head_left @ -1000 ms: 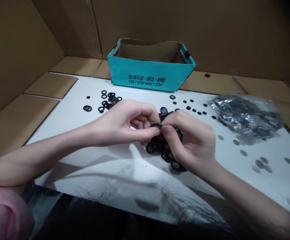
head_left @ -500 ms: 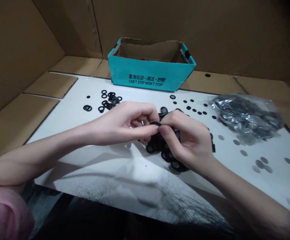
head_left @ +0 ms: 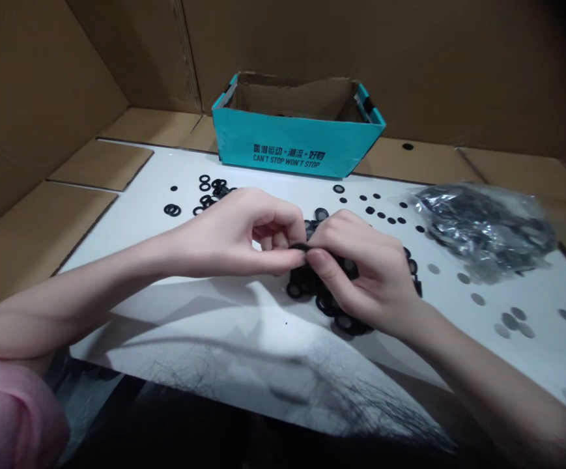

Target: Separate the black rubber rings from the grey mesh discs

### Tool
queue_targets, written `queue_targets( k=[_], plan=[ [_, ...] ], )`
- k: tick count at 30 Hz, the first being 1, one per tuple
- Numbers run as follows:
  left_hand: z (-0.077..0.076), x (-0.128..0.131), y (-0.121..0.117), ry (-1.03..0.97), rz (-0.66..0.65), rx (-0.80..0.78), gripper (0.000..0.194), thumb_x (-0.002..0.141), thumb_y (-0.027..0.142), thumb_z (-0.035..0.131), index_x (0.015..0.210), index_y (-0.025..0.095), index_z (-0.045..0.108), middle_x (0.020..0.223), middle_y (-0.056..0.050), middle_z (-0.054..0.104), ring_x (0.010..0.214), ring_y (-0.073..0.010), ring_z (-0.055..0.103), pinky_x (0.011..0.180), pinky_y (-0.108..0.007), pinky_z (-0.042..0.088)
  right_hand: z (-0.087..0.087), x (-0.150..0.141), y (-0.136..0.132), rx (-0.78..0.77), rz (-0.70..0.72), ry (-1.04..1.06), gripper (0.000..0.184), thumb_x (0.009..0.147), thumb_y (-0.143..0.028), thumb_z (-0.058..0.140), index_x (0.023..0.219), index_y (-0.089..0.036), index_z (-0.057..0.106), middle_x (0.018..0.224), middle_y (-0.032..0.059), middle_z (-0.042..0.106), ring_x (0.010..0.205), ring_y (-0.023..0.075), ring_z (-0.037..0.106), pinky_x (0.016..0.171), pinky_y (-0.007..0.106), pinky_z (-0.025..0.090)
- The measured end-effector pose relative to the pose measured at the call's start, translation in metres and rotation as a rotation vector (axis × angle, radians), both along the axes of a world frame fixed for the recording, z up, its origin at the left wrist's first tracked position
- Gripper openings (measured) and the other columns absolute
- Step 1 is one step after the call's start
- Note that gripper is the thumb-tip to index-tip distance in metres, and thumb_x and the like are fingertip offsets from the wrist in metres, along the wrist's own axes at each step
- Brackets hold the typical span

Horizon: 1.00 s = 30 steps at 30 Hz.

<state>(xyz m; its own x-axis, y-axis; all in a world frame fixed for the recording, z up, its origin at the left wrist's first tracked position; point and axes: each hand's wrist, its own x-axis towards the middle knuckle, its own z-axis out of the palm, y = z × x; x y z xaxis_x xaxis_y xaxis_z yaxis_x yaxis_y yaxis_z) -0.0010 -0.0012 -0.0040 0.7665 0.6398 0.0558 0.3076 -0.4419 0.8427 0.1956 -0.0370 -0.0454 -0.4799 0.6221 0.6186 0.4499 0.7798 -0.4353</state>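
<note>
Between my two hands is a small black ring, pinched at its edges by thumbs and fingers. My left hand grips it from the left, the thumb lying along the near side. My right hand closes on its other edge, fingertips almost touching those of the left. A pile of black rings, several with grey centres, lies on the white table under and behind my right hand. Another cluster of black rings sits beyond my left hand, partly hidden by it.
A turquoise cardboard box stands at the back. At right lies a clear plastic bag of dark pieces. Small black discs and grey discs are scattered over the white tabletop. Cardboard walls enclose the table.
Both hands stay on the ring, with slight finger shifts. The left hand has risen slightly and its thumb lies straighter against the ring. The view has shifted a little.
</note>
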Motion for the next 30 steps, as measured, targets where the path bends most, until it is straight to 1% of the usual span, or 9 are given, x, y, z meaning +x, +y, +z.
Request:
queue_targets(
  k=[4, 9, 11, 13, 16, 18, 21, 28, 30],
  plan=[
    [-0.003, 0.002, -0.003, -0.033, -0.026, -0.124, 0.008, 0.087, 0.020, 0.058, 0.083, 0.013, 0.059, 0.068, 0.000, 0.067, 0.063, -0.0091, 0.065, 0.056, -0.016, 0.049, -0.002, -0.001, -0.002, 0.000, -0.015, 0.053, 0.022, 0.090, -0.012, 0.049, 0.070, -0.021, 0.049, 0.059, 0.0003, 0.051, 0.059, 0.0126, 0.046, 0.059, 0.030, 0.040],
    [-0.001, 0.002, 0.001, -0.010, -0.069, -0.285, 0.013, 0.081, 0.014, 0.062, 0.071, 0.014, 0.054, 0.054, 0.003, 0.061, 0.051, -0.0075, 0.060, 0.046, -0.013, 0.043, -0.010, -0.008, -0.010, 0.072, -0.104, 0.152, 0.018, 0.088, -0.009, 0.053, 0.074, -0.021, 0.052, 0.064, 0.0014, 0.055, 0.063, 0.0134, 0.050, 0.059, 0.031, 0.041],
    [0.000, 0.002, 0.002, 0.003, -0.063, -0.267, 0.012, 0.078, 0.012, 0.063, 0.070, 0.013, 0.055, 0.053, 0.004, 0.060, 0.050, -0.0066, 0.058, 0.045, -0.013, 0.042, -0.013, -0.010, -0.012, 0.071, -0.117, 0.140, 0.017, 0.088, -0.010, 0.054, 0.075, -0.021, 0.053, 0.064, 0.0012, 0.056, 0.064, 0.0137, 0.051, 0.059, 0.031, 0.041],
    [-0.001, 0.002, 0.002, -0.030, -0.013, -0.184, 0.009, 0.077, 0.010, 0.064, 0.070, 0.012, 0.059, 0.054, 0.004, 0.058, 0.051, -0.0055, 0.056, 0.047, -0.013, 0.043, -0.014, -0.010, -0.011, 0.070, -0.121, 0.131, 0.015, 0.088, -0.011, 0.054, 0.077, -0.021, 0.054, 0.065, 0.0013, 0.057, 0.065, 0.0141, 0.052, 0.060, 0.032, 0.042],
    [-0.004, 0.003, 0.000, -0.107, 0.043, -0.023, 0.006, 0.080, 0.012, 0.064, 0.074, 0.011, 0.062, 0.063, 0.003, 0.061, 0.058, -0.0049, 0.058, 0.053, -0.012, 0.047, -0.012, -0.007, -0.009, 0.058, -0.129, 0.122, 0.015, 0.089, -0.012, 0.053, 0.077, -0.021, 0.054, 0.065, 0.0018, 0.057, 0.064, 0.0141, 0.052, 0.060, 0.031, 0.042],
    [-0.005, 0.003, -0.002, -0.120, 0.033, 0.026, 0.005, 0.084, 0.014, 0.061, 0.079, 0.012, 0.061, 0.069, 0.002, 0.063, 0.062, -0.0056, 0.061, 0.055, -0.012, 0.048, -0.008, -0.005, -0.007, 0.039, -0.130, 0.091, 0.016, 0.090, -0.013, 0.051, 0.077, -0.021, 0.054, 0.063, 0.0017, 0.056, 0.062, 0.0137, 0.050, 0.060, 0.031, 0.042],
    [-0.006, 0.004, -0.004, -0.119, 0.005, -0.001, 0.004, 0.087, 0.014, 0.058, 0.083, 0.013, 0.059, 0.067, 0.003, 0.064, 0.061, -0.0061, 0.063, 0.054, -0.012, 0.049, -0.005, -0.003, -0.006, 0.035, -0.129, 0.050, 0.016, 0.090, -0.015, 0.051, 0.075, -0.021, 0.053, 0.062, 0.0017, 0.055, 0.061, 0.0140, 0.049, 0.059, 0.032, 0.040],
    [-0.003, 0.003, 0.000, -0.052, -0.039, -0.168, 0.014, 0.080, 0.012, 0.062, 0.069, 0.015, 0.054, 0.053, 0.005, 0.058, 0.048, -0.0062, 0.056, 0.043, -0.014, 0.043, -0.013, -0.010, -0.011, 0.009, -0.106, 0.199, 0.015, 0.087, -0.009, 0.054, 0.077, -0.020, 0.054, 0.066, 0.0019, 0.058, 0.065, 0.0138, 0.051, 0.062, 0.032, 0.041],
    [-0.004, 0.002, 0.002, -0.041, -0.027, -0.140, 0.012, 0.078, 0.012, 0.063, 0.068, 0.014, 0.055, 0.053, 0.004, 0.057, 0.048, -0.0063, 0.055, 0.043, -0.014, 0.042, -0.013, -0.009, -0.011, -0.015, -0.102, 0.162, 0.016, 0.088, -0.010, 0.054, 0.076, -0.020, 0.054, 0.065, 0.0016, 0.057, 0.065, 0.0138, 0.050, 0.062, 0.033, 0.041]
  ],
)
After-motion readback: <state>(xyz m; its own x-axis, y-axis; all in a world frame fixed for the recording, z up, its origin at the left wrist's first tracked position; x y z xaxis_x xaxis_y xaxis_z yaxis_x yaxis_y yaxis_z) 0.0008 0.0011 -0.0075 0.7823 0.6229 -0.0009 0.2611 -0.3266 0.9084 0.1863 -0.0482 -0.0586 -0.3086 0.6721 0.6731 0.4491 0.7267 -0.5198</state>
